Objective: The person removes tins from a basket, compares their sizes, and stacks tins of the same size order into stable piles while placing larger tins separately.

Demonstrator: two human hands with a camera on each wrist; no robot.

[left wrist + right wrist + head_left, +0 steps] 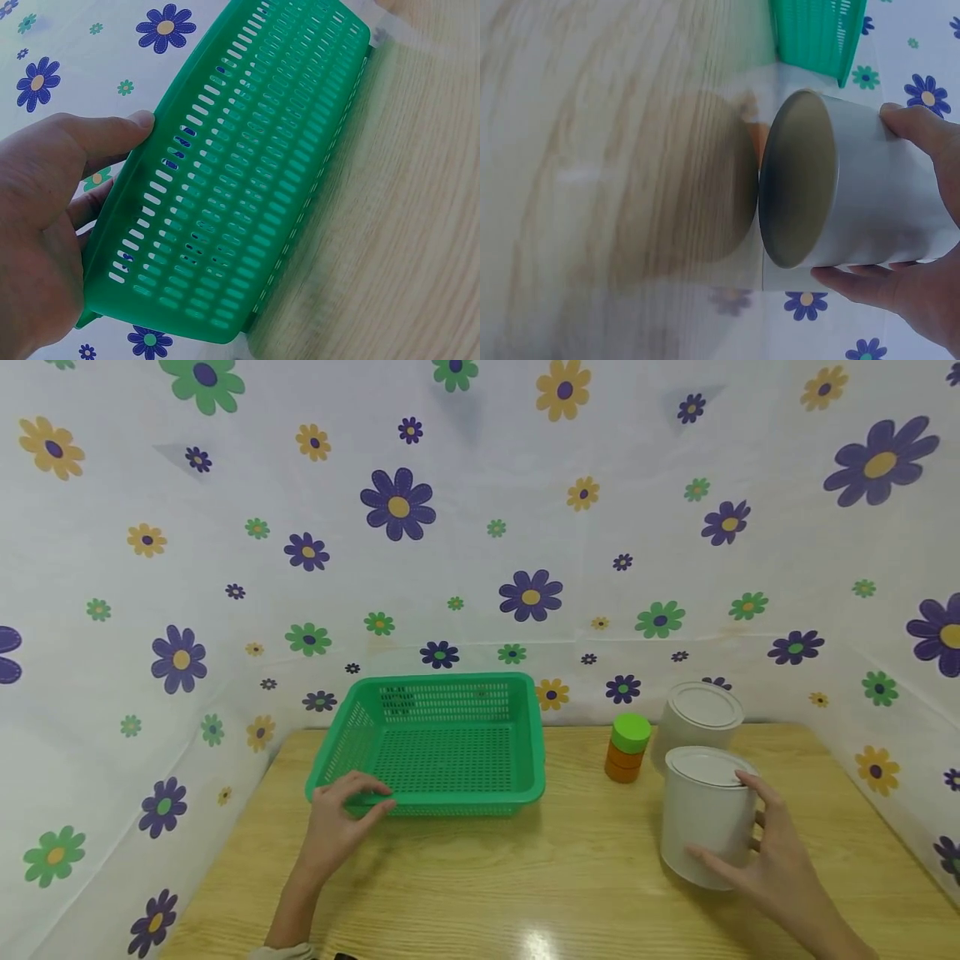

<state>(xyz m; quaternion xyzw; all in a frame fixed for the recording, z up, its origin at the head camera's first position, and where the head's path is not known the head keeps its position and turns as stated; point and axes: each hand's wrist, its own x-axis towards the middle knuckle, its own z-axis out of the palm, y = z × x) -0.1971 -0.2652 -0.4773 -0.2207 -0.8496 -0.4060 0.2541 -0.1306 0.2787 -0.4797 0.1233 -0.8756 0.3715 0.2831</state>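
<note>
My left hand (340,817) pinches the near-left rim of a green plastic basket (536,777), thumb on one side and fingers on the other, as the left wrist view also shows. The slotted basket (247,165) has nothing inside. On the right, my right hand (780,864) grips a light-grey cylindrical container (705,827) with thumb and fingers around its side. Its closed end faces up. In the right wrist view, the hollow mouth of the container (799,180) faces the tabletop and looks tilted up from it.
A second grey container (699,710) stands behind the held one. Left of it is a small jar (624,764) with a green lid and orange-brown body. Flower-patterned sheeting (465,568) encloses the back and sides of the wooden table (585,885).
</note>
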